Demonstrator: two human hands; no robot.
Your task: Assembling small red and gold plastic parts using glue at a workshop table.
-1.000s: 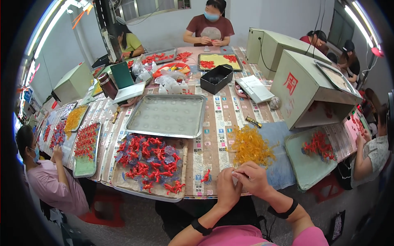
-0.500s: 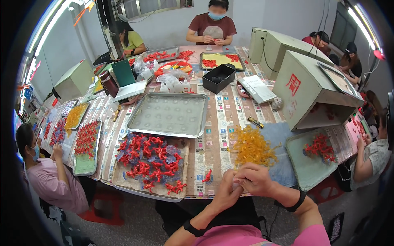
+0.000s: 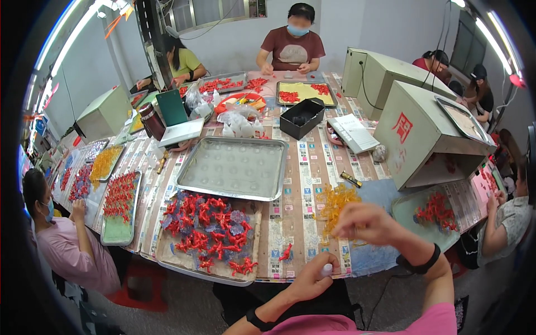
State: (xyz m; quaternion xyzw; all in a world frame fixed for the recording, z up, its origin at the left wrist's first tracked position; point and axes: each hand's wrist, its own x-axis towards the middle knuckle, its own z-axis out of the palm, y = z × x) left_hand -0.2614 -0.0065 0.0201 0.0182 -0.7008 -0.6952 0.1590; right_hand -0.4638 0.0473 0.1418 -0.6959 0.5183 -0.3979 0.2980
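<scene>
My left hand [image 3: 314, 277] is closed at the table's front edge around a small white thing with a rounded end [image 3: 326, 270]; most of it is hidden in the fingers. My right hand [image 3: 365, 224] hovers at the near side of a pile of thin translucent yellow pieces [image 3: 335, 200]. Its fingers curl together, and whatever they hold is too small to make out. A single red figure-like piece [image 3: 286, 252] lies left of my left hand. Further left, a tray [image 3: 258, 229] carries a heap of red figures [image 3: 209, 215] mixed with bluish-purple translucent parts.
Behind the heap lies a metal tray [image 3: 234, 167] with round dimples. A black bin [image 3: 301, 118], an open book [image 3: 353, 133] and a marker-like tube [image 3: 350, 178] are farther back. A box-shaped booth [image 3: 430, 134] stands at right, near a green tray [image 3: 402, 212]. Co-workers sit around the table.
My hands, together half a second ago, are now apart. The right went up and to the right over the yellow pieces; the left dropped slightly with the white thing. The view shifted a little.
</scene>
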